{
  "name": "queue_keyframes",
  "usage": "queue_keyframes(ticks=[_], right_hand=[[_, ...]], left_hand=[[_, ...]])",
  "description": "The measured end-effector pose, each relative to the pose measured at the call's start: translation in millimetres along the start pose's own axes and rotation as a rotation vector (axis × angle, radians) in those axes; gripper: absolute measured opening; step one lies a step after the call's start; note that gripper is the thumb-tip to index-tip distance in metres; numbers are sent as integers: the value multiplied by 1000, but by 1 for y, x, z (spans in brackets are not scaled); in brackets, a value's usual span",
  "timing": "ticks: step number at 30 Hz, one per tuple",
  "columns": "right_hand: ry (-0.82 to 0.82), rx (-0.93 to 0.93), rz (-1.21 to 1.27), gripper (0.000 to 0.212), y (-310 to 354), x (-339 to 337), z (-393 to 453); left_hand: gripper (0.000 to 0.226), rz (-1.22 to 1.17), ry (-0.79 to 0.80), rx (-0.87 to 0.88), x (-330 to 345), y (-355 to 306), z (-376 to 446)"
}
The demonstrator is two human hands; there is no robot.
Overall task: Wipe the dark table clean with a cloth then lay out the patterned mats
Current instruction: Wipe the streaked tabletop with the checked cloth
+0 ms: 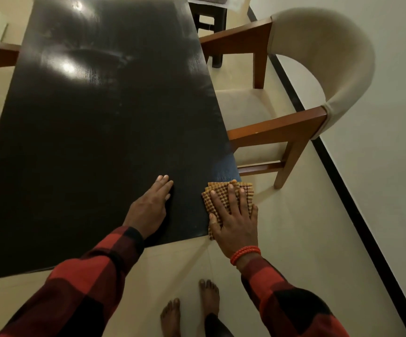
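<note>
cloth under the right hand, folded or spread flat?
Folded: the cloth shows several stacked layered edges fanned at its far end, under the flat right hand at the table's corner.

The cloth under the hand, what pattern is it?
The cloth has a brown and tan waffle check, seen in the head view.

Both hands [148,207] [236,222] flat, fingers straight.

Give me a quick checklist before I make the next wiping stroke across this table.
1. Cloth under the right hand: ok, fingers spread flat on it.
2. Cloth fully on the table: not ok, it overhangs the near right corner.
3. Left hand bracing: ok, flat on the tabletop.
4. Stroke path: ok, nothing stands on the top.
5. Smears left: not ok, streaks show at the far end.
6. Mats ready: cannot tell, none in view.
</note>
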State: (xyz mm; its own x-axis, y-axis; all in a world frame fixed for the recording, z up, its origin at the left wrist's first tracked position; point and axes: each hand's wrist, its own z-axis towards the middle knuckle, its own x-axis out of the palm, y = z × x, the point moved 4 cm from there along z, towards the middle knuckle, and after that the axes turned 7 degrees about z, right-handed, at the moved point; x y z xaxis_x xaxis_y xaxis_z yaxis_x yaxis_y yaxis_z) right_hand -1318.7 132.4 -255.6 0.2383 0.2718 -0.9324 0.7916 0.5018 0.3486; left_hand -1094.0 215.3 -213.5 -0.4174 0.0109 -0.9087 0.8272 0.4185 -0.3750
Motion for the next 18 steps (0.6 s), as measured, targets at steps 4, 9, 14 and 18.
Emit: queue_keyframes(ticks=[4,9,14,18], right_hand=[[24,12,6,67,-2,-4,32],[86,-10,-42,81,8,-10,70],[92,17,-6,81,22,-9,28],[155,-15,25,73,37,-6,-15]], left_hand=[[50,-15,-18,-17,-3,-6,16],[50,-21,-38,-47,-3,-16,17],[51,-117,-103,-119,0,-35,-13],[55,-275,-225,-266,3,-48,-56]])
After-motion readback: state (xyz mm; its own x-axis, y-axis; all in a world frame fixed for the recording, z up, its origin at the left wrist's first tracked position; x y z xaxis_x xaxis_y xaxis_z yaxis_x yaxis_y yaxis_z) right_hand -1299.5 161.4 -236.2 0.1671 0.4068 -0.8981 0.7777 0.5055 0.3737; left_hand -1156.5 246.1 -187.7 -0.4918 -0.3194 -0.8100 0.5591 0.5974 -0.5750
